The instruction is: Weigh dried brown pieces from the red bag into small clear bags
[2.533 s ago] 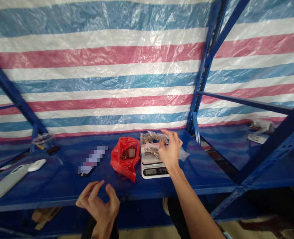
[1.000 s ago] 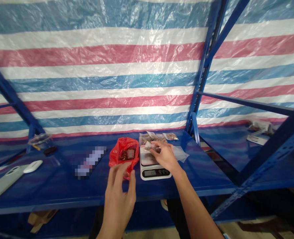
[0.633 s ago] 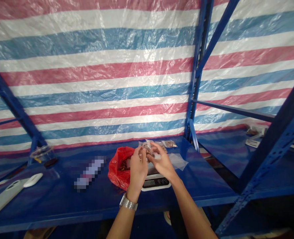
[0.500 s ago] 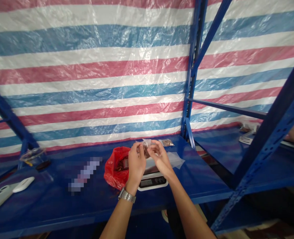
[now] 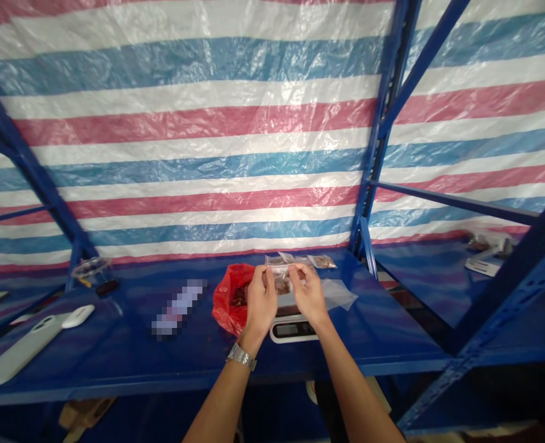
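Note:
Between my two hands is a small clear zip bag [image 5: 282, 284] with brown bits in it, held over the scale. My left hand [image 5: 261, 299] pinches its top edge on the left, and my right hand [image 5: 309, 295] pinches the same edge on the right. Below them lies a white digital scale [image 5: 294, 337] with a dark display panel, its plate partly covered by my hands. An open red plastic bag [image 5: 229, 311] with dark brown pieces stands just left of my left hand. Flat clear bags [image 5: 341, 294] lie right of my right hand.
A filled clear bag [image 5: 323, 262] lies behind my hands. On the blue shelf [image 5: 171, 363] to the left are a clear plastic cup [image 5: 92, 269], a pale phone [image 5: 23, 351] and a white case [image 5: 78, 315]. Blue posts [image 5: 378, 135] and a striped sheet [image 5: 208, 147] stand behind.
The zip bag's top edge is now stretched straight between both hands, where before the hands were bunched around it. The view has shifted left, and the person's hand at the far right is out of view.

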`<state>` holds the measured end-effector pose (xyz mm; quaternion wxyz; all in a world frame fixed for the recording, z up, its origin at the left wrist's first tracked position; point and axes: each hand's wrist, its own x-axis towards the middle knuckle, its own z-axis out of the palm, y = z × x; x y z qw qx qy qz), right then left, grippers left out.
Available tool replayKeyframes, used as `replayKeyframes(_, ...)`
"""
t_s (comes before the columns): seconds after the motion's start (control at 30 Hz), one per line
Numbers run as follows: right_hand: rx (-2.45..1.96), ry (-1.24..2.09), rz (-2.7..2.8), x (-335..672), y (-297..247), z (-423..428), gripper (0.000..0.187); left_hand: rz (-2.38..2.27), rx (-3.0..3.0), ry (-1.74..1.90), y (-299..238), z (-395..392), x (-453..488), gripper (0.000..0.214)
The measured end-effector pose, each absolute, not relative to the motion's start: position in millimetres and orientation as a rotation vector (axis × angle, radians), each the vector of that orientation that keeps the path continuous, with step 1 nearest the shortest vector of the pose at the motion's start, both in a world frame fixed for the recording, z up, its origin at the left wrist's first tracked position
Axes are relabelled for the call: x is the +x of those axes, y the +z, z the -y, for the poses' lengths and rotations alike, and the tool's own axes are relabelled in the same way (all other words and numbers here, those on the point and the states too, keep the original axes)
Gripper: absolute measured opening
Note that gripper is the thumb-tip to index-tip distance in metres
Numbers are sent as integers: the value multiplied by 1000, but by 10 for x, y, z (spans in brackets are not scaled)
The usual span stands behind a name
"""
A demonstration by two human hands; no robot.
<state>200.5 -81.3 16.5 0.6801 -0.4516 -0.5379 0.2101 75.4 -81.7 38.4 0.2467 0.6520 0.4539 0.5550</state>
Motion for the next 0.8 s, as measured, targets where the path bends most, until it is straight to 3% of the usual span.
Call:
replayKeyframes(0.53,-1019,660,1173,1782,327,868,47,-1177,1656,1669,381,738,587,26)
replayKeyframes(0.8,-1120,562,1225,1819,372,816,33,-1246,1705,1630,363,765,655,27)
